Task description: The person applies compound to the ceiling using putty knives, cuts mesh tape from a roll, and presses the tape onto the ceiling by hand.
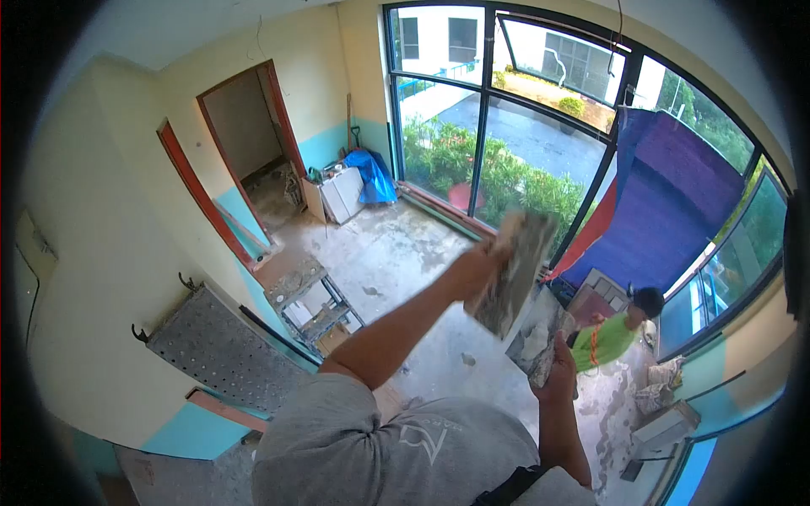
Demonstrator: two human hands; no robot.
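Note:
My left hand [494,261], on the outstretched arm, is closed around the edge of a flat rectangular board [516,274]. The board is grey-brown, held tilted, and smeared by motion. Lower and to the right, my right hand [557,371] grips a flat grey piece caked with whitish material [538,347]. Its exact kind is not clear, and my fingers cover part of it. The two held things are close together; whether they touch I cannot tell.
A person in a bright green top [612,337] is at the right, below a purple sheet [662,190] hanging by the large windows. At left stand a perforated metal platform [224,341] and a stepladder [321,308]. A blue tarp [369,173] covers things near the doorway.

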